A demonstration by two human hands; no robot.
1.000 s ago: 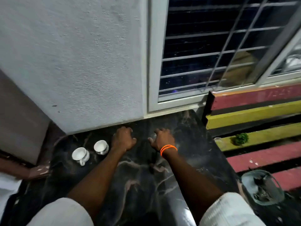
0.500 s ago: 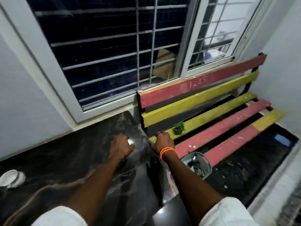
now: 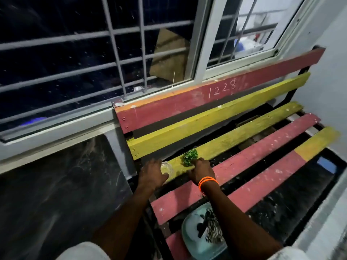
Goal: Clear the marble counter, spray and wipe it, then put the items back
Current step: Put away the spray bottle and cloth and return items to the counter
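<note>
The dark marble counter (image 3: 62,184) fills the lower left under the window. My left hand (image 3: 151,175) is past its right edge, over the yellow slat of a bench (image 3: 244,132), with its fingers closed around a small clear glass (image 3: 166,167) that rests on the slat. My right hand (image 3: 201,170), with orange bands at the wrist, lies knuckles-up on the same slat. Its fingertips are against a small green leafy clump (image 3: 190,157). Whatever is under that palm is hidden.
The bench has red and yellow slats with gaps between them and a backrest marked 1228 (image 3: 221,89). A teal bin (image 3: 197,239) with dark scraps stands on the floor beneath it. A barred window (image 3: 93,62) runs along the back, and a white wall (image 3: 332,72) closes the right.
Both hands have moved right, off the marble counter and onto the bench's yellow slat. The view has swung right, so the two white cups on the counter's left are out of sight.
</note>
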